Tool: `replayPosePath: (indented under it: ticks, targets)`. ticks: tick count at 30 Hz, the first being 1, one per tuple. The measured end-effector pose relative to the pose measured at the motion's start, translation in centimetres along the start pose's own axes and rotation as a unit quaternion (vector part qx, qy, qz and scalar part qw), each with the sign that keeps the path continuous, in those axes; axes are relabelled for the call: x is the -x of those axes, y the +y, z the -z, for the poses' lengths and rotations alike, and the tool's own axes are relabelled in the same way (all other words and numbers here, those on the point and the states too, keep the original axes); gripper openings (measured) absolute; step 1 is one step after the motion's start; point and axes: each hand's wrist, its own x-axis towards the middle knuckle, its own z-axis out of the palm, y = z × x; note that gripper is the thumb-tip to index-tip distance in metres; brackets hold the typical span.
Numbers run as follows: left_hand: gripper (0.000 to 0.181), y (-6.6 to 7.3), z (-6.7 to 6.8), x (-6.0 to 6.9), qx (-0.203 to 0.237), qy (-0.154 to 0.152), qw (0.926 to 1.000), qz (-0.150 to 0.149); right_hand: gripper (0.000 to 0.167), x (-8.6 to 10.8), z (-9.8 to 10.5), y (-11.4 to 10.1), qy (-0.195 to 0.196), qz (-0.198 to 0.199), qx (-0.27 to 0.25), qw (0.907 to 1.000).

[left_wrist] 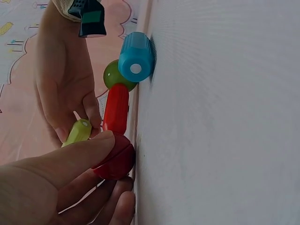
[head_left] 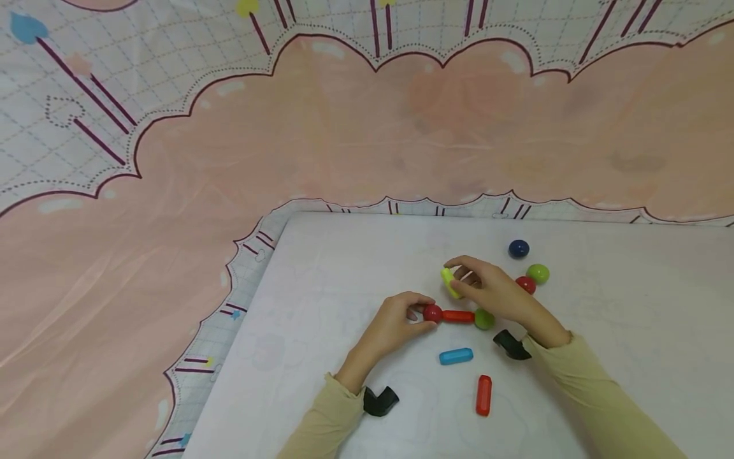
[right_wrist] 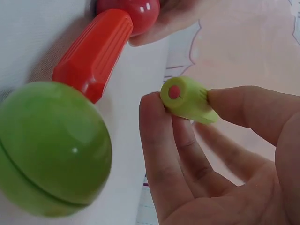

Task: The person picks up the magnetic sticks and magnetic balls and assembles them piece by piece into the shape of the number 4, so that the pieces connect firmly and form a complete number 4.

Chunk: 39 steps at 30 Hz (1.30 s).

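pinching red ball (head_left: 432,313) in left hand (head_left: 398,324) and yellow stick (head_left: 449,284) in right hand (head_left: 493,290), might bump green ball (head_left: 484,319) askew tbh from hovering so close

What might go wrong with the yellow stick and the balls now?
The yellow stick might slip, because the right hand pinches it with just its fingertips. The left hand holds only the red ball, so the green ball past the red stick might get knocked crooked. The other red ball shows close beside the right hand, so a bump might roll it away.
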Motion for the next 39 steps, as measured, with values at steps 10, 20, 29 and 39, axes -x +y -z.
replayPosePath:
  ticks: [10, 20, 29, 39]
  targets:
    - [0.036, 0.2, 0.1, 0.2, 0.033, -0.004, 0.9994, 0.013, 0.035, -0.8, -0.5, 0.3, -0.016, -0.013, -0.022, 0.9996]
    - [0.039, 0.2, 0.3, 0.1, 0.047, -0.003, 0.9984, 0.03, 0.032, -1.8, -1.4, 0.0, -0.034, -0.031, -0.051, 0.9977]
    - [0.041, 0.0, 0.1, 0.1, 0.071, -0.003, 0.9965, 0.043, 0.032, -2.3, -2.0, -0.1, -0.04, -0.042, -0.041, 0.9974]
    - [0.059, 0.0, 0.0, 0.0, 0.091, 0.004, 0.9952, 0.036, 0.029, -2.4, -2.4, -0.6, -0.054, -0.025, -0.026, 0.9979]
